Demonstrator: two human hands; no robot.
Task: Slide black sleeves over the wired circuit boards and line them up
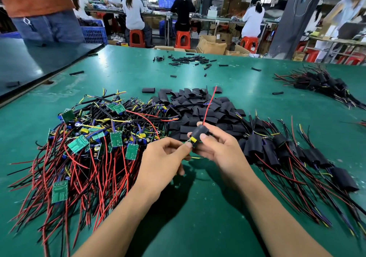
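My right hand (pixel 216 147) grips a black sleeve (pixel 200 132) that sits partly over a wired circuit board; its red wire (pixel 208 106) sticks up and away. A yellow part of the board shows at the sleeve's near end, where my left hand (pixel 165 155) pinches the board's end. A big pile of bare green boards with red and black wires (pixel 89 141) lies at the left. Loose black sleeves (pixel 198 108) are heaped behind my hands. Sleeved boards (pixel 287 149) lie in a row at the right.
The green table mat (pixel 198 217) stretches around. Smaller black tube pieces (pixel 188 59) lie scattered at the far side, and another bundle of sleeved boards (pixel 324 84) at the far right. People sit on red stools at benches beyond; one stands at the far left.
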